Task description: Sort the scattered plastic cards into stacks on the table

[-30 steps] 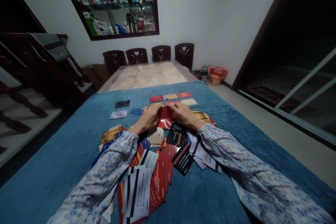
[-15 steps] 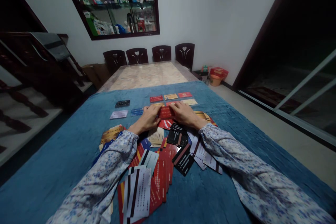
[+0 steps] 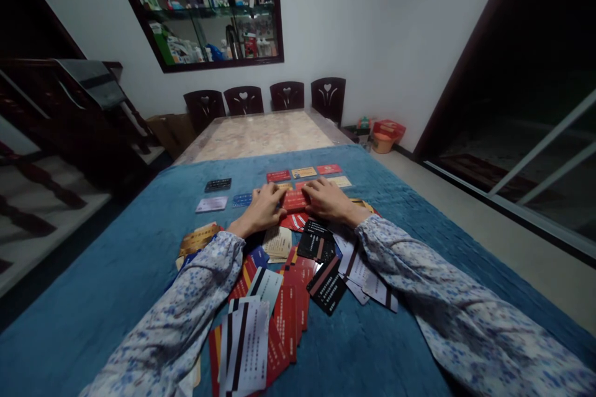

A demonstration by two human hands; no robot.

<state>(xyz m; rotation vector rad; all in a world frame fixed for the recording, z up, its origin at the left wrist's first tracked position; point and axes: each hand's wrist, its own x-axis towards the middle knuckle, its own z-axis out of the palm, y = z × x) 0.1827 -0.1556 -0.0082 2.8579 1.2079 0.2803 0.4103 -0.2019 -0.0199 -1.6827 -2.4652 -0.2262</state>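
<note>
My left hand (image 3: 261, 209) and my right hand (image 3: 328, 199) both grip one red card (image 3: 295, 200) by its ends, a little above the blue cloth (image 3: 116, 260). Just beyond it lie single cards set out in rows: a black card (image 3: 218, 185), a white card (image 3: 211, 204), a blue card (image 3: 242, 200), red cards (image 3: 278, 176) and yellow cards (image 3: 303, 172). Between my forearms spreads a loose heap of cards (image 3: 284, 285) in red, black, white and blue, many showing their striped backs.
The blue cloth covers the near end of a long table; its bare marble top (image 3: 261, 133) runs on to several dark chairs (image 3: 286, 94) at the wall. A glass cabinet (image 3: 205, 6) hangs above. A staircase (image 3: 60, 124) stands left, a sliding door (image 3: 535, 155) right.
Both hands have moved slightly away from me with the red card held between them. The laid-out cards and the heap stay as they were.
</note>
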